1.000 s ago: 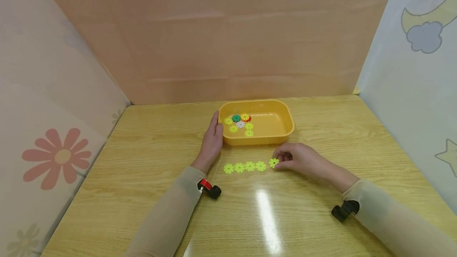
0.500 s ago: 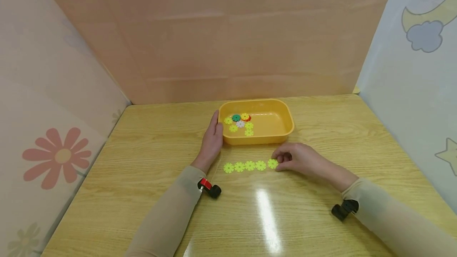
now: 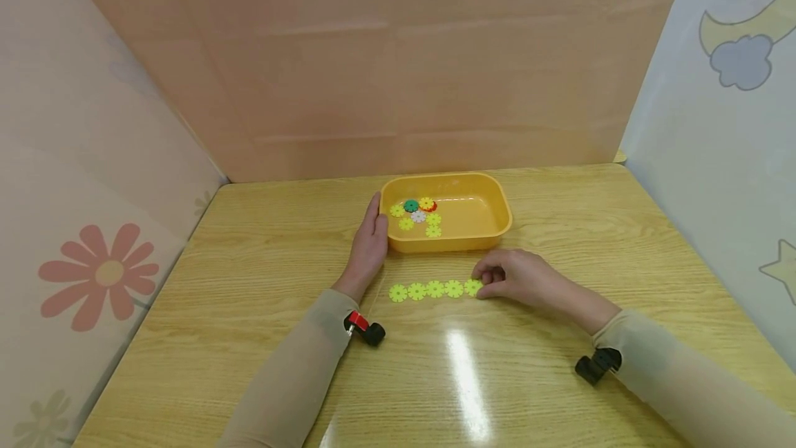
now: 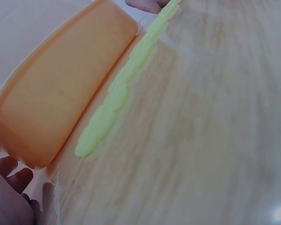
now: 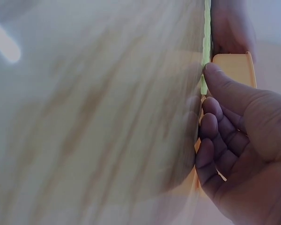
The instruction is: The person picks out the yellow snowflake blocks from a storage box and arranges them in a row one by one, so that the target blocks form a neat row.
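My right hand [image 3: 522,282] pinches the rightmost of several yellow-green notched plastic discs [image 3: 472,287] between thumb and fingers, partly hiding it. That disc meets the right end of a straight row of like discs [image 3: 435,289] in front of the yellow tub. In the left wrist view the row [image 4: 103,122] is seen almost edge-on. My left hand [image 3: 367,247] holds the left end of the yellow tub [image 3: 448,244]. Its curled fingertips [image 4: 19,180] show by the tub's lower corner in the left wrist view.
In the tub's left half lie several loose notched discs, among them a green one [image 3: 411,206], a white one [image 3: 419,216] and yellow ones. A wooden table [image 3: 280,227] bears everything. A tan backdrop [image 3: 398,88] stands behind it, with patterned panels on both sides.
My right hand has moved slightly left, bringing the pinched disc from a tilted position apart from the row to flat against its right end. The left hand and tub have not moved.
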`<state>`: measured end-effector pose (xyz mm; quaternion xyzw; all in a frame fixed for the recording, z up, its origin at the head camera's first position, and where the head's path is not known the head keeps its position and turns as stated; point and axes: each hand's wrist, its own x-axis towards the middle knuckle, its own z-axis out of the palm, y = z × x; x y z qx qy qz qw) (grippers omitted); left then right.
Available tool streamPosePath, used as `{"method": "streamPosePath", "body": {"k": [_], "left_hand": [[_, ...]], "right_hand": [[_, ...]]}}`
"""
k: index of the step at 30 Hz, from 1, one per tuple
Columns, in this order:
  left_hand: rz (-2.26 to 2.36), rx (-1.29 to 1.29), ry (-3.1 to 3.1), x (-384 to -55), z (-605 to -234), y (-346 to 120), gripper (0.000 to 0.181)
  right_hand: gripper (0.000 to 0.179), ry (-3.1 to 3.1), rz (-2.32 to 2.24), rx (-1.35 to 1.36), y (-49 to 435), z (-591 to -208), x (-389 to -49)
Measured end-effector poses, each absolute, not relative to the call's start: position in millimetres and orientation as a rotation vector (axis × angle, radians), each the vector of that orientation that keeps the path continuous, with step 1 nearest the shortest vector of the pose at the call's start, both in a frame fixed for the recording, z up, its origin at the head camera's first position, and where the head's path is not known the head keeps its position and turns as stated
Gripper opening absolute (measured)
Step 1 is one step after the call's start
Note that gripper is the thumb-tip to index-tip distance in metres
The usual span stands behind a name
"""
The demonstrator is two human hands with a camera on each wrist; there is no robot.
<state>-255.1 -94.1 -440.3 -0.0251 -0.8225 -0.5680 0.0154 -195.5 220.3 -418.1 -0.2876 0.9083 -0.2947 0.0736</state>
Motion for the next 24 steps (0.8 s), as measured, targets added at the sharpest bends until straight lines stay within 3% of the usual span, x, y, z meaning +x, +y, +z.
{"method": "streamPosePath", "body": {"k": [24], "left_hand": [[-1.757,-0.088,-2.563,-256,-440,-93,0.063]], "right_hand": [[0.025,2.68,-0.994,-0.837,222,-406,-197]]}}
